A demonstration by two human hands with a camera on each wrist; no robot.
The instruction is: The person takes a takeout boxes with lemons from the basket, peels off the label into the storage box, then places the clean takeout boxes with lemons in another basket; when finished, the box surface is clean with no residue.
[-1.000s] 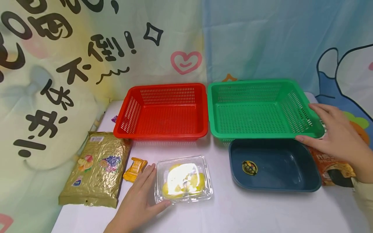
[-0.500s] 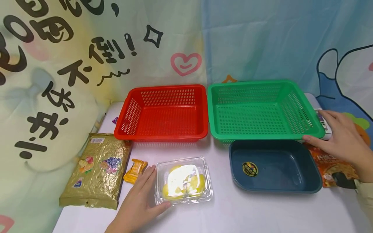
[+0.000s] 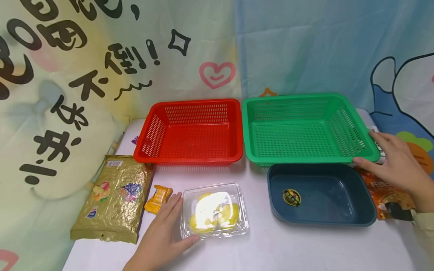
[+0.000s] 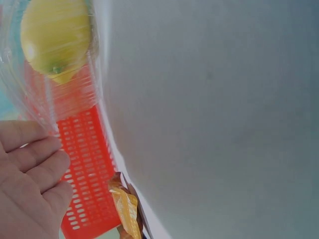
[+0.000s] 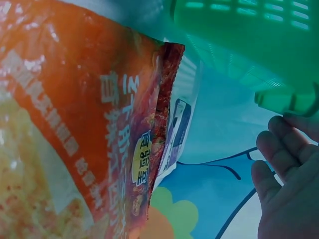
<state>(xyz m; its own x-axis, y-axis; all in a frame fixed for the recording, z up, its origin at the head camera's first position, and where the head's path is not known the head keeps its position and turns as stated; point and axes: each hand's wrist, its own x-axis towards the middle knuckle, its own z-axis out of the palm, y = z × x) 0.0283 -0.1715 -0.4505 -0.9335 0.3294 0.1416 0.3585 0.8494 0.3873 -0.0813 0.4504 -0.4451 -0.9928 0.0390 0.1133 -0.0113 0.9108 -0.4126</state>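
Note:
A clear plastic clamshell box (image 3: 214,209) of lemons (image 4: 56,37) lies on the table's near middle. Along its left side lie the nearly straight fingers of my left hand (image 3: 162,231), thumb at the front corner. An orange-wrapped snack (image 3: 158,198) sits just beyond that hand. My right hand (image 3: 401,165) is at the right end of the green basket (image 3: 312,160), its thumb at the near right corner of the rim and its fingers loosely extended beside the wall. Beneath it lies an orange snack bag (image 3: 383,194), partly hidden.
A red basket (image 3: 190,160) stands left of the green one. In front of the green one is a dark blue tub (image 3: 318,207). A gold bag (image 3: 112,201) lies at left. A white package (image 3: 381,156) is partly hidden behind the right hand. A printed cloth (image 3: 288,49) hangs behind.
My right hand has shifted slightly right and down, its fingers moving off the green basket's rim to beside it, uncovering part of the white package. My left hand keeps its place by the clamshell box.

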